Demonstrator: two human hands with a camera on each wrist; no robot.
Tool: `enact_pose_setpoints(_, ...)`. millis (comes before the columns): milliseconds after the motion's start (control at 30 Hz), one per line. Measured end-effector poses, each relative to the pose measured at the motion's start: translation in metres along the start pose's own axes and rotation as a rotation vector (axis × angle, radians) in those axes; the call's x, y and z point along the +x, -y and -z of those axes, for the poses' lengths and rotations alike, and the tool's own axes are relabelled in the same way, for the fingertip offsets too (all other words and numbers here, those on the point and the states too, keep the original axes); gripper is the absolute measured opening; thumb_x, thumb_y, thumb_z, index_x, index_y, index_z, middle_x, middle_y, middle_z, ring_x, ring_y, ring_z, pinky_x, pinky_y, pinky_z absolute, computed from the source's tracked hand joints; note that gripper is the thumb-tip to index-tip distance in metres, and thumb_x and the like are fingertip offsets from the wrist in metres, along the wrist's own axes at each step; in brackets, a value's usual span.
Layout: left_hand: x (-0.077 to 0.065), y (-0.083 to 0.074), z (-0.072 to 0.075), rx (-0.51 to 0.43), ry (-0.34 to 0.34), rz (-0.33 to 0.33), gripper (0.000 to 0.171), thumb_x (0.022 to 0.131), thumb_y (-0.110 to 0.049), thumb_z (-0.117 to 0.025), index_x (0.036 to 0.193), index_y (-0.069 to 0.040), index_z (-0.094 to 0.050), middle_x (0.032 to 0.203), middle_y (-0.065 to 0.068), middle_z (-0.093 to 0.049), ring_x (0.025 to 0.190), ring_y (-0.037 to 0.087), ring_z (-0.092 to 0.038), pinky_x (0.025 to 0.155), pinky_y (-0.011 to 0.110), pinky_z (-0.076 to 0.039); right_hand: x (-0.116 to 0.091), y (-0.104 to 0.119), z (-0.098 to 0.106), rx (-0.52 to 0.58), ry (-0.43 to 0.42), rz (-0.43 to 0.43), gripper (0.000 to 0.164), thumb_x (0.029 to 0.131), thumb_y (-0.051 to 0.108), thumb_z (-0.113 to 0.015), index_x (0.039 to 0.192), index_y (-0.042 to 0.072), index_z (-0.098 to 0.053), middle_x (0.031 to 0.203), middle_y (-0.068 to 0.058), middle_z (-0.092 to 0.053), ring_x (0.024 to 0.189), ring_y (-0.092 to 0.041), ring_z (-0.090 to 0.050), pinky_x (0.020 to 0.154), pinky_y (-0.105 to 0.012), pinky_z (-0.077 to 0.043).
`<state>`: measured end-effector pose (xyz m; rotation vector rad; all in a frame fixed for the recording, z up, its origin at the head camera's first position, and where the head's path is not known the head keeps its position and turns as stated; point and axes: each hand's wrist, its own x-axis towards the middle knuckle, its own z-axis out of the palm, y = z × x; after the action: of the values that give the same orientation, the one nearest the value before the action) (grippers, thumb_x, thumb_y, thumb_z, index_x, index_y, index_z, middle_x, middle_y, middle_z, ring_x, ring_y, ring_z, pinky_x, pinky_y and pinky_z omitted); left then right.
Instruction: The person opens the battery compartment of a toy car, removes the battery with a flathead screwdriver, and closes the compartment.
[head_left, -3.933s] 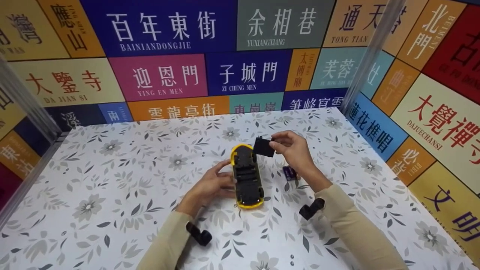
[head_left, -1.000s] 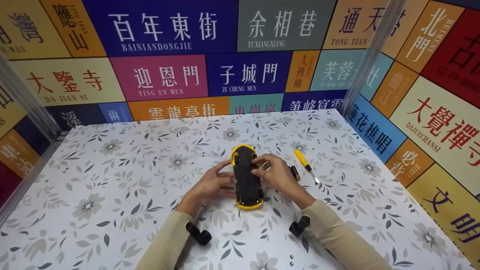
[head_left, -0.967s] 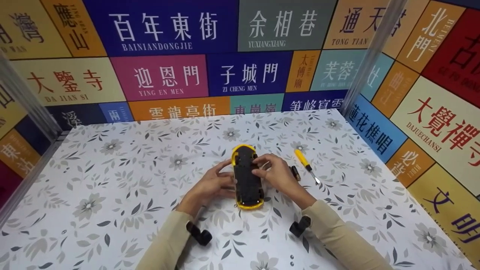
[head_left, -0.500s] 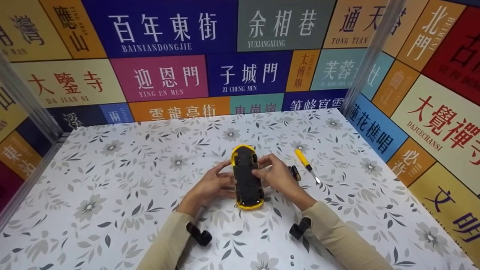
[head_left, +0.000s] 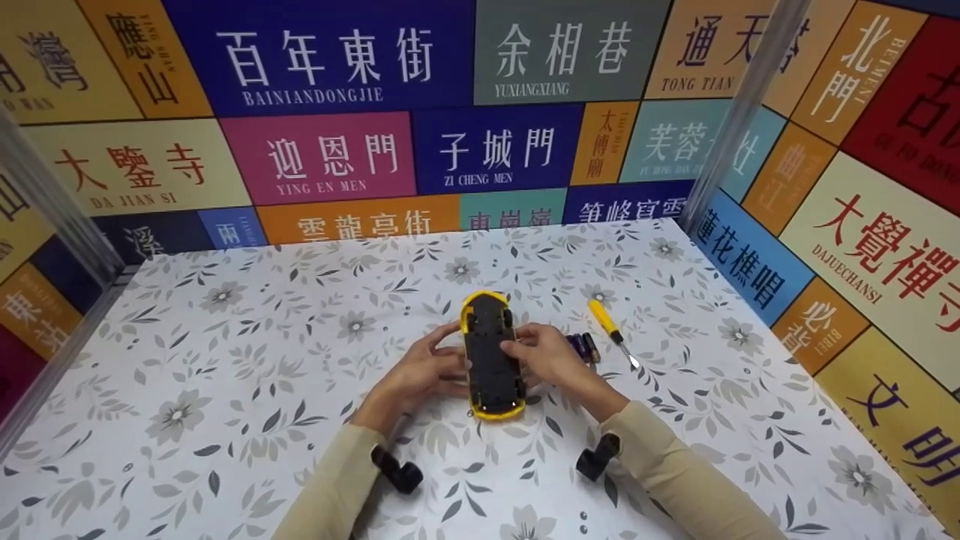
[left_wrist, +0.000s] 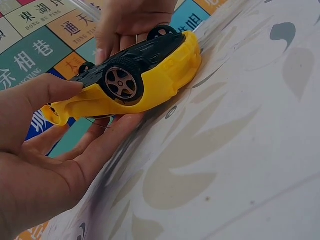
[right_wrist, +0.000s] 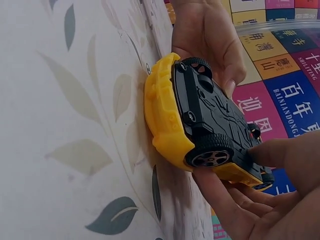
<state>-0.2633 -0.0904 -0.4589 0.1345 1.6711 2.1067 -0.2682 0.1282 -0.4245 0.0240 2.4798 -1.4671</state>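
Observation:
A yellow toy car is upside down between both hands, its black underside facing up. My left hand grips the car's left side, thumb on the edge of the underside and fingers beneath the body, as the left wrist view shows. My right hand holds the other side, its thumb on the black underside and the fingers under the yellow body. In the right wrist view the car is tilted, with its black wheels showing. The battery cover lies flush in the underside.
Right of the right hand lie small dark batteries, partly hidden by that hand. Beside them is a screwdriver with a yellow handle. A floral cloth covers the table, and printed panels stand at the back and sides.
Earlier the right hand held a black cover beside the car's open battery compartment; now the cover is in place. Since then the right hand has shifted slightly down and grips the car's side.

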Motion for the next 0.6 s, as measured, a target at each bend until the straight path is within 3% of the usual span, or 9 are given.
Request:
enact_pose_setpoints(233,-0.0002,-0.0002,0.0001,-0.008,0.000,0.005,0.076,0.091,0.003,-0.057,0.158,-0.017,-0.029,0.127,0.020,-0.064,0.084,0.021,-0.070,0.081,0.049,-0.064,0.0024,-0.0035,-0.0008,-0.006,-0.018,0.018,0.038,0.096,0.024,-0.067,0.125,0.001,-0.062,0.122,-0.022,-0.067,0.087,-0.024,-0.072,0.063,-0.035,-0.063)
enact_pose_setpoints(433,-0.0012,-0.0004,-0.0009,0.014,-0.020,0.015,0.076,0.089,0.002,-0.057,0.157,-0.016,-0.029,0.121,0.017,-0.065,0.083,0.020,-0.070,0.078,0.047,-0.064,-0.0001,-0.0060,-0.0022,0.032,-0.010,0.035,0.043,0.096,0.022,-0.067,0.131,-0.001,-0.060,0.121,-0.023,-0.068,0.076,-0.021,-0.071,0.062,-0.033,-0.062)
enact_pose_setpoints(600,0.0004,-0.0019,-0.0024,0.039,-0.048,0.018,0.077,0.087,0.002,-0.058,0.156,-0.013,-0.029,0.123,0.019,-0.065,0.078,0.018,-0.069,0.074,0.045,-0.065,0.0000,-0.0053,-0.0035,0.070,-0.003,0.015,0.044,0.095,0.022,-0.068,0.133,0.000,-0.059,0.123,-0.023,-0.067,0.076,-0.021,-0.071,0.057,-0.034,-0.062)
